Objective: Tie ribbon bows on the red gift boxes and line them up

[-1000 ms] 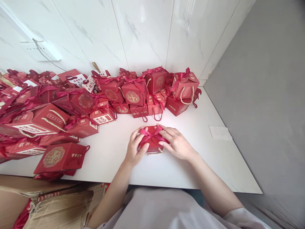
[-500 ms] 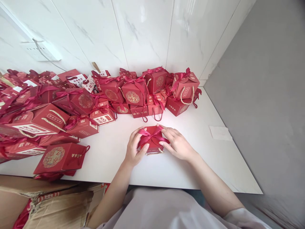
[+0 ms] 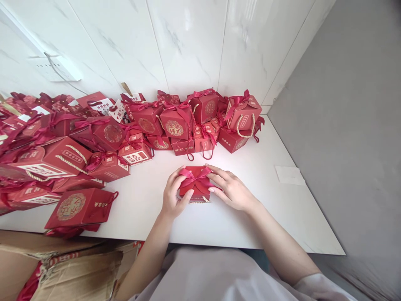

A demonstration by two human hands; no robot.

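Note:
A small red gift box [image 3: 202, 195] stands on the white table in front of me, with a crimson ribbon bow [image 3: 196, 178] tied across its top. A gold cord handle hangs at its near side. My left hand [image 3: 176, 194] grips the box along its left side, fingers at the back corner and thumb at the front. On the opposite side, my right hand [image 3: 230, 188] holds the right edge, its fingertips by the bow's right loop and its thumb low near the front corner. The ribbon's right tail lies partly beneath the right fingers.
Many similar ribboned red boxes [image 3: 108, 133] are piled along the tiled wall and at the left. One red box [image 3: 81, 207] sits near the table's front edge. A white slip [image 3: 290, 174] lies at the right. Below the table is an open cardboard carton [image 3: 78, 271].
The gift box has shifted slightly left and turned a little, with my left hand moving along with it. My right hand stays at its right side.

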